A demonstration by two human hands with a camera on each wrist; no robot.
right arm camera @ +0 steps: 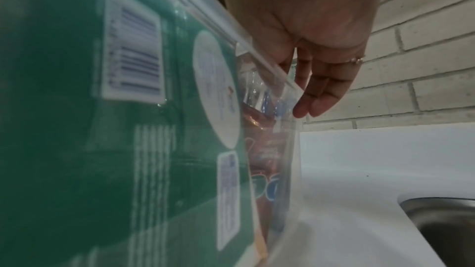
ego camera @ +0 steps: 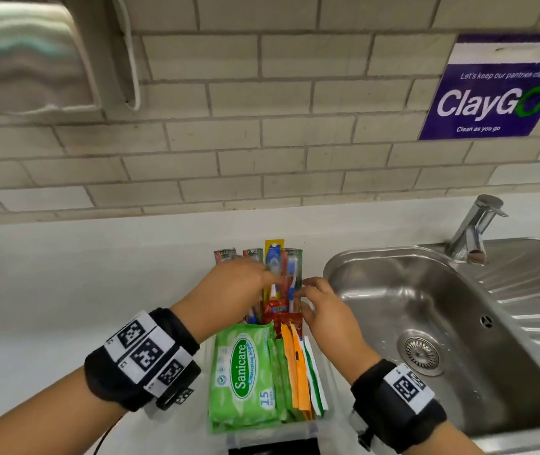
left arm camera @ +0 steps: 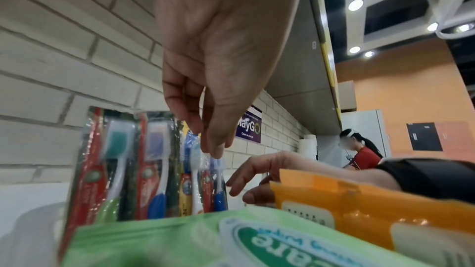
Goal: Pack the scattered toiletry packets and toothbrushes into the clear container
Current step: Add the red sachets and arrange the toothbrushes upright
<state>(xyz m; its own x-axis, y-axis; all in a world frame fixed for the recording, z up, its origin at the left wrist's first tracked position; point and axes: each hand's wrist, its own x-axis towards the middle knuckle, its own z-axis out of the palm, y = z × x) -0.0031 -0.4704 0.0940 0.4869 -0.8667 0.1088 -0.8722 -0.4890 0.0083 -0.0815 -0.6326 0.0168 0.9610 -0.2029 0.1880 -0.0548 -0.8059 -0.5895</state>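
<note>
The clear container [ego camera: 263,436] [right arm camera: 257,54] stands on the counter. It holds green wipes packs [ego camera: 245,372] [left arm camera: 180,241], orange packets [ego camera: 294,366] [left arm camera: 347,210], red sachets [ego camera: 278,310], and wrapped toothbrushes [ego camera: 290,267] [left arm camera: 115,159] upright at its far end. My left hand [ego camera: 270,274] [left arm camera: 205,141] hangs over the toothbrushes, thumb and forefinger pinching the top of one clear-wrapped toothbrush packet [left arm camera: 196,170]. My right hand [ego camera: 308,287] [right arm camera: 308,109] [left arm camera: 239,184] is beside the container's far right corner with its fingers straight and nothing in them.
A steel sink [ego camera: 426,307] with a tap [ego camera: 472,231] lies just right of the container. White counter [ego camera: 97,290] stretches to the left, with the tiled wall behind. A purple sign [ego camera: 491,93] and a dispenser [ego camera: 25,54] hang on the wall. A person in red [left arm camera: 365,157] stands far off.
</note>
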